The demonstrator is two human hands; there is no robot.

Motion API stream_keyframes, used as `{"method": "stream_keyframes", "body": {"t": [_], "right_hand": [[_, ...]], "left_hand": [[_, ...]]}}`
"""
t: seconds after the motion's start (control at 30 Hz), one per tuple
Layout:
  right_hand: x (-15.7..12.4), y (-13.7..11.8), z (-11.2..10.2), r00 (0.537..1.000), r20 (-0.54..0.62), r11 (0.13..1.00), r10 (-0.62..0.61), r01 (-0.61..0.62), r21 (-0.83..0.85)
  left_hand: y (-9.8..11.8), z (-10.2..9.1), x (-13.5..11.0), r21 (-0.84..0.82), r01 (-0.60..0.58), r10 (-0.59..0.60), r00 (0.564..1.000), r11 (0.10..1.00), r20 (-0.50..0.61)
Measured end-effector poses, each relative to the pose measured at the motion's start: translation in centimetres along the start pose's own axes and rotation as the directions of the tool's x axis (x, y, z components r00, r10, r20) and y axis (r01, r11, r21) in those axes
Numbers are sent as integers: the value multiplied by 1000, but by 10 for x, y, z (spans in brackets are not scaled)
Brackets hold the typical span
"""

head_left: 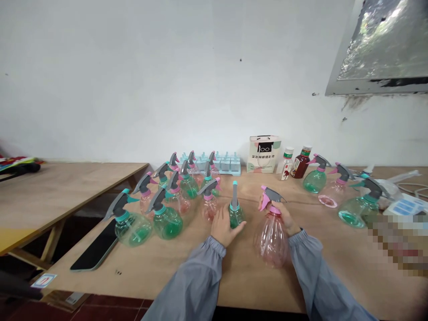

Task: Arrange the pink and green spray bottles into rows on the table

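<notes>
My left hand (223,226) is wrapped around a small green spray bottle (235,213) with a grey and teal trigger head, standing on the wooden table (234,272). My right hand (282,215) grips the pink collar of a clear pink spray bottle (270,238), which stands upright just right of the green one. Both sleeves are grey.
Several green and pink spray bottles (165,218) stand in rows at the left. Three more spray bottles (359,209) stand at the right. A black phone (95,247) lies near the left edge. A light blue tray (225,164), a paper bag (264,154) and two bottles (294,162) line the wall.
</notes>
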State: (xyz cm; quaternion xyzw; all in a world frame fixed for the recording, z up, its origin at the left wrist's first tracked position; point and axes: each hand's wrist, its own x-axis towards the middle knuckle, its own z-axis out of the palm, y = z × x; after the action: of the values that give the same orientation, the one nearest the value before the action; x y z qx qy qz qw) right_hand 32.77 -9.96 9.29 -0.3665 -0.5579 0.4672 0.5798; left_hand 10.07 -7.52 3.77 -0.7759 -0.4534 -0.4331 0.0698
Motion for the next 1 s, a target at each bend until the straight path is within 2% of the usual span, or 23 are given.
{"method": "stream_keyframes", "body": {"t": [0.1,0.3,0.47,0.67,0.87,1.0], "right_hand": [[2,-1,4,997,49,993,64,-69,96],[1,-5,7,994,-44,988,99,-93,122],[2,-3,9,994,-16,984,105,-102,146],[0,-8,10,994,-101,996,38,-29,89],[-2,-14,12,994,-67,995,84,-80,63],[-4,-16,10,991,-136,1000,-11,9,-18]], "left_hand": [[-2,4,-1,-19,-13,12,999,1000,-33],[-2,7,-3,-22,-4,3,998,1000,-56],[-3,7,-2,-59,-16,13,999,998,-52],[-5,7,-2,-80,-14,10,999,997,-42],[-6,8,-2,-90,-12,9,999,996,-34],[-6,8,-3,-108,-8,5,999,994,-35]]}}
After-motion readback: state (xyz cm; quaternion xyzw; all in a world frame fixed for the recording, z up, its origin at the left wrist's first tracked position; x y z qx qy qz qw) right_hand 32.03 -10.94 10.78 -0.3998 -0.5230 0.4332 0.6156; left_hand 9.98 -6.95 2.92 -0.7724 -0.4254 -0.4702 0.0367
